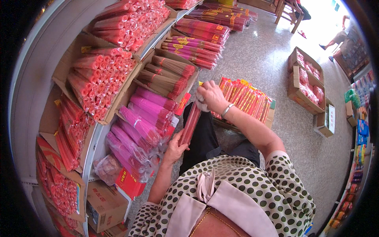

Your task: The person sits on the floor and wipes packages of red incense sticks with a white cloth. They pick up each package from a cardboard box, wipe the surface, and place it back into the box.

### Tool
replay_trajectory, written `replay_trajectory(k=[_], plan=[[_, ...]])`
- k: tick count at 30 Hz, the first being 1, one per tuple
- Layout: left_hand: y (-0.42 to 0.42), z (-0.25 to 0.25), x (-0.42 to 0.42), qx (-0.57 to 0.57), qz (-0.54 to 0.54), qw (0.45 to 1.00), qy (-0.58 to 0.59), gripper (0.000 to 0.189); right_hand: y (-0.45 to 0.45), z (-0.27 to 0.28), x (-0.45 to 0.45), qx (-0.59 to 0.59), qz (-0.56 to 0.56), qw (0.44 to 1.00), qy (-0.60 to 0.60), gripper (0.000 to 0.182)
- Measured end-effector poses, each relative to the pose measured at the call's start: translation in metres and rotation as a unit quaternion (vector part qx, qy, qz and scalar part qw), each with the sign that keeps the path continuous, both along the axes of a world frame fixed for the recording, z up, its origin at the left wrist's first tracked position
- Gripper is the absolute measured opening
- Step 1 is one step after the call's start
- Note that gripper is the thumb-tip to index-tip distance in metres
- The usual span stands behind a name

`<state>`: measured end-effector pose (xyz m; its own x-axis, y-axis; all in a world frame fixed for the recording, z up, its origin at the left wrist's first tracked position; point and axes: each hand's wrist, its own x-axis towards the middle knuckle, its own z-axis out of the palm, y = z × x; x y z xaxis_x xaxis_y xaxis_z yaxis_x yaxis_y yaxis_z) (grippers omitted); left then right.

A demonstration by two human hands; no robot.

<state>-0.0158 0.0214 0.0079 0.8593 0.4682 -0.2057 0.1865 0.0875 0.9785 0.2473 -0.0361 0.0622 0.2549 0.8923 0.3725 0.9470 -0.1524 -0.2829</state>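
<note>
My left hand (176, 147) grips the lower end of a long, narrow pack of red incense sticks (191, 123), tilted over my dark trousers. At the pack's upper end, my right hand (210, 96) holds a crumpled whitish cloth (201, 102) against it. Just right of my right hand, a cardboard box holds red and gold wrapped sticks (242, 99). To the left, pink-purple incense bundles (148, 115) lie on the shelf, with brown incense bundles (165, 75) in an open carton above them.
Shelving at left carries cartons of plastic-wrapped red rolls (100, 77). A closed cardboard box (105, 204) stands low at left. Open boxes of pink bags (306, 86) rest on the speckled floor at right. Packaged goods line the far right shelf. A wooden stool (288, 14) and people are farther off.
</note>
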Motion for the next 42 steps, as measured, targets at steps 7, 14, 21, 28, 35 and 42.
replay_trajectory(k=[7, 14, 21, 28, 35, 42], plan=[[-0.005, -0.006, 0.009, 0.345, -0.011, 0.935, 0.084, 0.061, -0.021, -0.012, -0.088, -0.011, 0.188, 0.980, -0.070, 0.025], [-0.023, 0.005, 0.020, 0.435, 0.035, 0.888, 0.143, 0.067, -0.004, -0.006, -0.041, 0.028, 0.102, 0.993, -0.053, 0.029], [-0.006, 0.010, 0.015, 0.176, -0.023, 0.981, 0.082, 0.061, -0.028, 0.032, 0.020, 0.194, -0.053, 0.976, 0.085, 0.043], [-0.003, 0.003, 0.006, -0.494, -0.085, 0.857, -0.118, 0.047, -0.042, 0.025, -0.012, 0.153, -0.015, 0.920, 0.359, 0.025], [-0.024, 0.030, 0.019, -0.476, 0.181, 0.861, 0.005, 0.056, -0.037, -0.016, -0.111, 0.063, 0.212, 0.975, 0.021, 0.031], [-0.006, -0.003, 0.000, -0.433, -0.003, 0.899, -0.067, 0.045, -0.010, -0.023, -0.010, 0.087, 0.009, 0.996, -0.002, 0.031]])
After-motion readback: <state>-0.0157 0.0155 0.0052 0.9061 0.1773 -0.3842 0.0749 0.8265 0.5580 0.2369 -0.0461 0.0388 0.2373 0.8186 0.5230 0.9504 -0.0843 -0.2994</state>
